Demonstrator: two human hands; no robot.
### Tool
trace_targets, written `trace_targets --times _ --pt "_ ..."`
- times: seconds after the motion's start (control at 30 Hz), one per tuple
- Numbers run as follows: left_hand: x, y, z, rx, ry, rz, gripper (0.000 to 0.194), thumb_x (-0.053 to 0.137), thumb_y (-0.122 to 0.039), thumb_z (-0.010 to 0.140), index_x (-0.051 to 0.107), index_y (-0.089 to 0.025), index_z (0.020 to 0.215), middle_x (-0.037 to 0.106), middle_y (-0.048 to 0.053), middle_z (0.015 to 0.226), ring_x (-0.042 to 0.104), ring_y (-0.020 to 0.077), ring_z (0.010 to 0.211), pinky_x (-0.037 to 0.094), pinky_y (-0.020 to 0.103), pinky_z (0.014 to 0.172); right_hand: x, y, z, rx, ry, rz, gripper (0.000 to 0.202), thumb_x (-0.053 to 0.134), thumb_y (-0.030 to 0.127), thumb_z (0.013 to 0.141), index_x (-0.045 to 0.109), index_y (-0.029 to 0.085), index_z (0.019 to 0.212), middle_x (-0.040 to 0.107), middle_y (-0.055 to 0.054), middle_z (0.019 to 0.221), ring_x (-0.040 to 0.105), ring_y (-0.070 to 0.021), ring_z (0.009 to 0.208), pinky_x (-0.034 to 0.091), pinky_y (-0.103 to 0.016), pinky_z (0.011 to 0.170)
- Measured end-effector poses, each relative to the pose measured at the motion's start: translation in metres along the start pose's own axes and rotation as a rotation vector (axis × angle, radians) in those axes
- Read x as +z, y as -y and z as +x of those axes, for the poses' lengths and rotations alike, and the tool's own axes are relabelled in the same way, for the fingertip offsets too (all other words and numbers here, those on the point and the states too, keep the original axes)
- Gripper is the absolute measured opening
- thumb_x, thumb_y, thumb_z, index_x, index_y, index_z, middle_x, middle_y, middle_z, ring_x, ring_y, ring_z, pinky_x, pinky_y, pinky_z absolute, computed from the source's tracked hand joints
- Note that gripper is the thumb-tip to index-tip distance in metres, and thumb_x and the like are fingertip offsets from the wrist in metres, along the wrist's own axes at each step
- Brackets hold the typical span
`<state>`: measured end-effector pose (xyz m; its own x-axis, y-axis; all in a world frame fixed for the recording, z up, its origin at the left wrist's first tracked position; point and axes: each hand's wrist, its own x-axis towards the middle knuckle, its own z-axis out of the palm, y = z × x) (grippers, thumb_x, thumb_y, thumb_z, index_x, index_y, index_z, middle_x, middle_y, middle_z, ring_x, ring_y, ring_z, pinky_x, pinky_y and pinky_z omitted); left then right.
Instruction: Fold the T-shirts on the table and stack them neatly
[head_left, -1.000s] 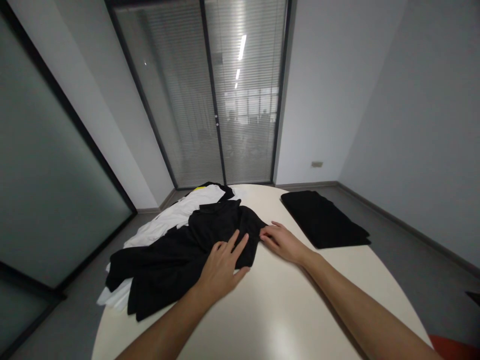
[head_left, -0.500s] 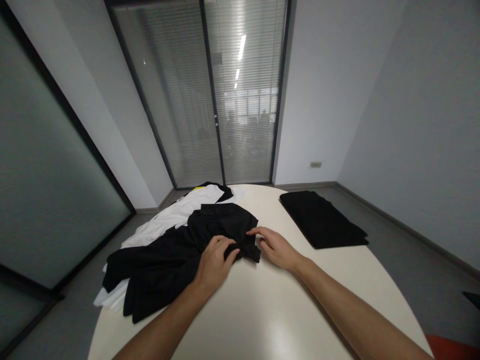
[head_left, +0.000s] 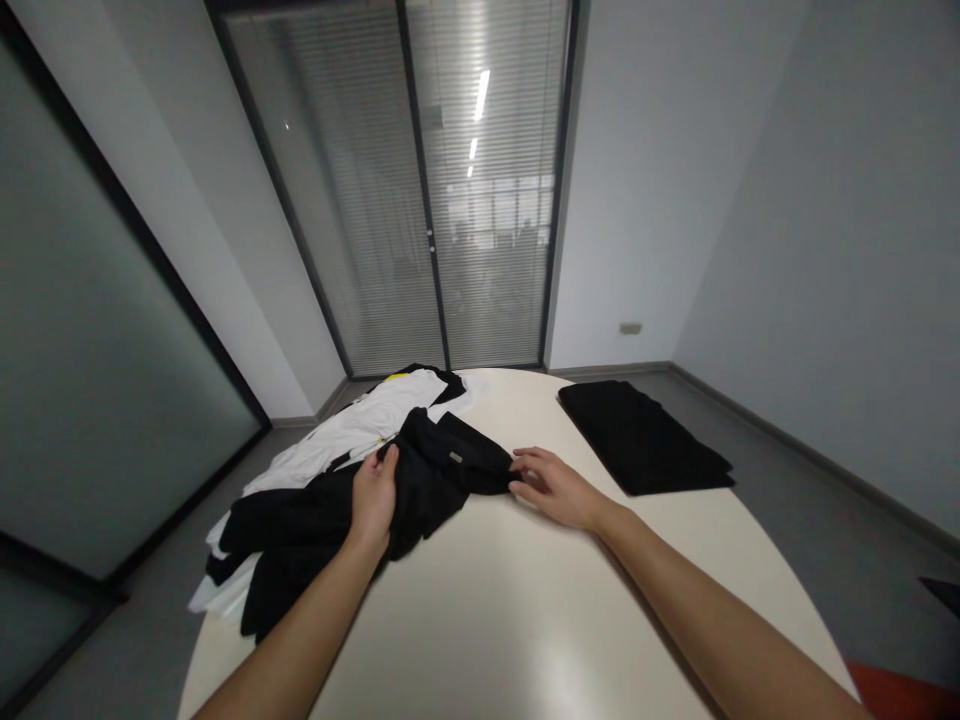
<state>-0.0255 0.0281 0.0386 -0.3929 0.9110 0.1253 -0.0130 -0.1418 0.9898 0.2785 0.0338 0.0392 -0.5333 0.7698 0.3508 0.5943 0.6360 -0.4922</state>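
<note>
A crumpled black garment lies across the left half of the table, with a small pale label showing near its middle. My left hand pinches its fabric between thumb and fingers. At the garment's right end is my right hand, fingers apart and curved, the fingertips touching or just beside the cloth. Beneath and behind the black cloth, a white garment is spread toward the table's far left edge.
Folded black cloth lies flat on the right side of the round cream table. Something red shows at the lower right corner. Beyond the table stand glass panels with blinds.
My left hand has moved left and now grips the black garment, which has shifted and shows a label. My right hand has moved slightly right, its fingers more spread.
</note>
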Motion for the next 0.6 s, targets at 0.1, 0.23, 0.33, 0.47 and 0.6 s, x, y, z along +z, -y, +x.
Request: trace_targets --times 0.1,0.23,0.33,0.47,0.6 --pt "-0.007 0.006 0.007 0.158 -0.087 0.167 0.037 0.056 -0.036 0.093 0.057 -0.019 0.126 0.071 0.012 0.116 0.070 0.0217 0.102 0.056 0.037 0.091 0.000 0.006 0.001 -0.065 0.059 0.007 0.036 0.071 0.048 0.085 0.068 0.021 0.108 0.070 -0.010 0.105 0.065 -0.0261 0.102 0.052 -0.040 0.092" --pt "-0.005 -0.011 -0.012 0.660 -0.069 0.551 0.031 0.047 -0.027 0.097 0.058 -0.023 0.126 0.057 0.012 0.141 0.055 0.0244 0.130 0.042 0.044 0.111 0.002 0.010 0.002 -0.093 0.083 0.004 0.019 0.061 0.038 0.093 0.066 0.020 0.093 0.069 -0.009 0.097 0.062 -0.0248 0.098 0.050 -0.037 0.090" --pt "0.002 -0.026 -0.035 0.848 0.207 0.839 0.041 0.061 -0.038 0.091 0.058 -0.025 0.130 0.066 0.010 0.131 0.058 0.0300 0.124 0.036 0.052 0.114 0.002 0.009 0.003 0.032 0.025 0.068 0.022 0.048 0.037 0.099 0.061 0.021 0.092 0.067 -0.006 0.089 0.061 -0.0208 0.083 0.049 -0.033 0.078" --pt "0.010 -0.022 -0.051 0.854 0.418 1.081 0.063 0.075 -0.039 0.081 0.056 -0.025 0.139 0.062 0.012 0.139 0.055 0.0362 0.128 0.035 0.058 0.112 0.000 -0.002 0.006 0.235 -0.209 0.164 0.030 0.042 0.047 0.100 0.055 0.023 0.089 0.064 -0.003 0.081 0.059 -0.0203 0.075 0.047 -0.032 0.071" --pt "0.004 -0.014 -0.039 0.720 0.367 1.050 0.029 0.059 -0.028 0.093 0.069 -0.024 0.121 0.072 0.008 0.123 0.066 0.0287 0.113 0.050 0.044 0.099 -0.009 -0.024 0.010 0.322 -0.491 0.363 0.039 0.051 0.060 0.094 0.058 0.022 0.087 0.065 -0.003 0.080 0.059 -0.0206 0.077 0.048 -0.032 0.072"
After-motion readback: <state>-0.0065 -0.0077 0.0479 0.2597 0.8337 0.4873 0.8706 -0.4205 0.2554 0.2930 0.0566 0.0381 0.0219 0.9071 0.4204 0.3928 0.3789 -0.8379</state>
